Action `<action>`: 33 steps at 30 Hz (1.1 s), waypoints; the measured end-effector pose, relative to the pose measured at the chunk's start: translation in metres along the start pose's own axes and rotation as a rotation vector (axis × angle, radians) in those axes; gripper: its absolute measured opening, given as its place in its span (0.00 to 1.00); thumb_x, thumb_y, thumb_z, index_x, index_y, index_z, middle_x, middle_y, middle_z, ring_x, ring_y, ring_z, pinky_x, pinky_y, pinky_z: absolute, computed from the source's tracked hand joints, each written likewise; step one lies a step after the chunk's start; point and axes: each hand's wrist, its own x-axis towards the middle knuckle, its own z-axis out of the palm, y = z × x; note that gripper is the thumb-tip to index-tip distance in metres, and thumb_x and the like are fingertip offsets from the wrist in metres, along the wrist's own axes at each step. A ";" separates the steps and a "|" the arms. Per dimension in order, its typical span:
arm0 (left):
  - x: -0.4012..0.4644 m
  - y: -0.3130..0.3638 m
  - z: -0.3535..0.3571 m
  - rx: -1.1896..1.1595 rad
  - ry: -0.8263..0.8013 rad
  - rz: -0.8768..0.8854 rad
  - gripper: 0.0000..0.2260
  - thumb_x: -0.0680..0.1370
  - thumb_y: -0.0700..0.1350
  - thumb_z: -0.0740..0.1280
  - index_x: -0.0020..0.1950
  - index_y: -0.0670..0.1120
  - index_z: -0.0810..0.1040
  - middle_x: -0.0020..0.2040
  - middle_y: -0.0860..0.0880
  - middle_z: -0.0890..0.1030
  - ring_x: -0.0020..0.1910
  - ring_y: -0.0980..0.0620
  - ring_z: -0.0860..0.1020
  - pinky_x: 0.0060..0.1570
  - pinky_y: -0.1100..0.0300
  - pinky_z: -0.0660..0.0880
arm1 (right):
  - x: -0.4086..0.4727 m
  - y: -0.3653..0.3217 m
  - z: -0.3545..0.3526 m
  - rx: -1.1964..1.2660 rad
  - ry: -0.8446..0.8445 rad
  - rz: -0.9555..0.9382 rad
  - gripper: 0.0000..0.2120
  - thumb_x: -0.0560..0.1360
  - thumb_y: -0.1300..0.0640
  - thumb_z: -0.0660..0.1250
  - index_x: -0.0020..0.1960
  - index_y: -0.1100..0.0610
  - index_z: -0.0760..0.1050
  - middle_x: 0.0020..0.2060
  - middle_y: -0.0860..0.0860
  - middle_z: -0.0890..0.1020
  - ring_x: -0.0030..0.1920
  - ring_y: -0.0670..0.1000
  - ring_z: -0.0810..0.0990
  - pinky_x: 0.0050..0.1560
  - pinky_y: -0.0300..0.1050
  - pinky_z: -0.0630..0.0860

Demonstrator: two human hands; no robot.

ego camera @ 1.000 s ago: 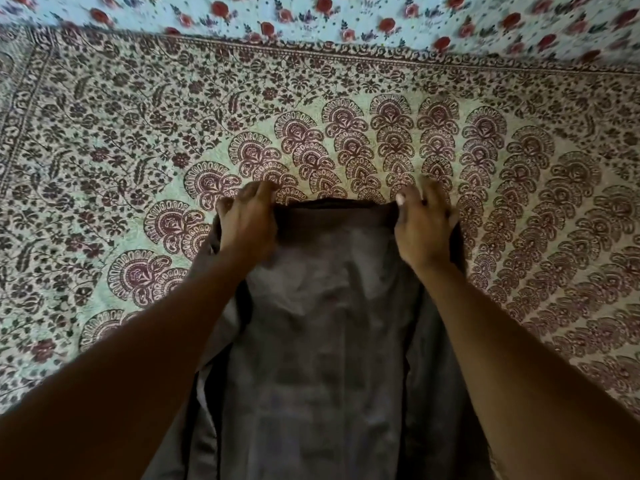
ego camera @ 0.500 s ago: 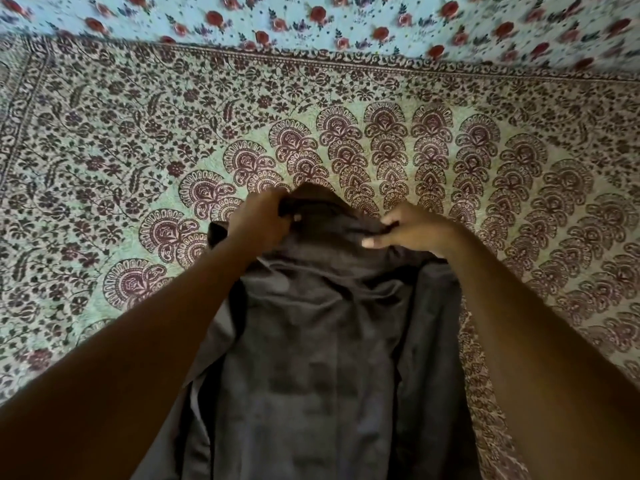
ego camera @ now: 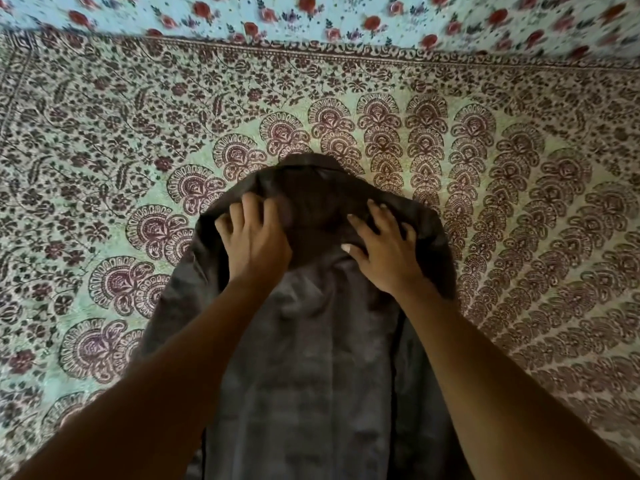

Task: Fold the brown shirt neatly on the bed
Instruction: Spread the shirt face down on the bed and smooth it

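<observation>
we press both hands flat, fingers spread, holding nothing: left hand [ego camera: 254, 242] & right hand [ego camera: 384, 251] on the brown shirt [ego camera: 311, 341] collar end, frame centre. shirt's long axis runs down-frame twd us; bed [ego camera: 104, 133] underneath.

Single head-worn view, looking forward and down, close over the bed [ego camera: 104, 140]

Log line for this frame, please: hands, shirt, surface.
left hand: open, flat on brown shirt | right hand: open, flat on shirt | shirt: collar end away from person | surface: patterned bedspread
</observation>
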 end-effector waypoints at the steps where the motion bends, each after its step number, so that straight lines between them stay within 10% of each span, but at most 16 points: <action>1: 0.000 -0.004 0.000 -0.015 0.022 -0.079 0.11 0.75 0.42 0.64 0.57 0.43 0.73 0.58 0.37 0.73 0.58 0.36 0.71 0.58 0.38 0.67 | -0.003 0.006 0.004 0.036 -0.014 0.026 0.26 0.82 0.39 0.59 0.78 0.45 0.65 0.82 0.52 0.54 0.82 0.56 0.52 0.73 0.67 0.58; 8: 0.013 -0.048 -0.003 -0.071 -0.201 -0.513 0.27 0.76 0.48 0.67 0.73 0.46 0.63 0.74 0.38 0.66 0.74 0.36 0.62 0.69 0.32 0.57 | -0.004 0.001 0.001 -0.073 0.208 -0.090 0.23 0.81 0.43 0.61 0.75 0.47 0.69 0.81 0.54 0.59 0.80 0.59 0.58 0.66 0.65 0.64; 13: 0.029 -0.089 -0.014 -0.093 -0.231 -0.374 0.12 0.81 0.40 0.62 0.65 0.41 0.72 0.64 0.38 0.72 0.62 0.33 0.74 0.52 0.35 0.75 | 0.002 -0.006 0.014 -0.041 -0.086 -0.122 0.29 0.82 0.34 0.54 0.81 0.37 0.51 0.83 0.43 0.47 0.82 0.50 0.46 0.75 0.68 0.55; 18: 0.035 -0.103 -0.016 -0.024 -0.246 -0.287 0.20 0.81 0.46 0.65 0.71 0.43 0.67 0.69 0.38 0.70 0.67 0.33 0.70 0.61 0.33 0.71 | 0.007 -0.047 0.010 -0.077 0.032 0.089 0.28 0.84 0.44 0.52 0.83 0.47 0.52 0.83 0.53 0.49 0.83 0.56 0.46 0.77 0.67 0.51; 23: 0.023 -0.101 -0.018 -0.177 -0.359 -0.504 0.30 0.75 0.53 0.75 0.69 0.42 0.67 0.65 0.38 0.76 0.64 0.34 0.76 0.60 0.37 0.73 | -0.019 -0.093 0.036 -0.056 0.109 -0.167 0.32 0.81 0.35 0.53 0.82 0.43 0.53 0.83 0.54 0.49 0.82 0.58 0.50 0.75 0.64 0.59; 28: 0.006 -0.105 -0.023 0.074 -0.212 -0.283 0.27 0.73 0.38 0.73 0.70 0.42 0.67 0.68 0.36 0.71 0.67 0.34 0.70 0.65 0.34 0.68 | -0.032 -0.100 0.050 -0.048 -0.020 -0.084 0.30 0.80 0.30 0.48 0.80 0.31 0.44 0.83 0.51 0.40 0.82 0.59 0.42 0.75 0.72 0.50; 33: -0.042 -0.082 -0.023 0.075 -0.135 0.144 0.31 0.68 0.40 0.71 0.72 0.47 0.69 0.69 0.40 0.69 0.65 0.37 0.69 0.63 0.37 0.66 | -0.065 -0.099 0.043 -0.039 0.089 -0.013 0.31 0.83 0.36 0.48 0.82 0.45 0.51 0.82 0.55 0.54 0.82 0.57 0.54 0.74 0.68 0.60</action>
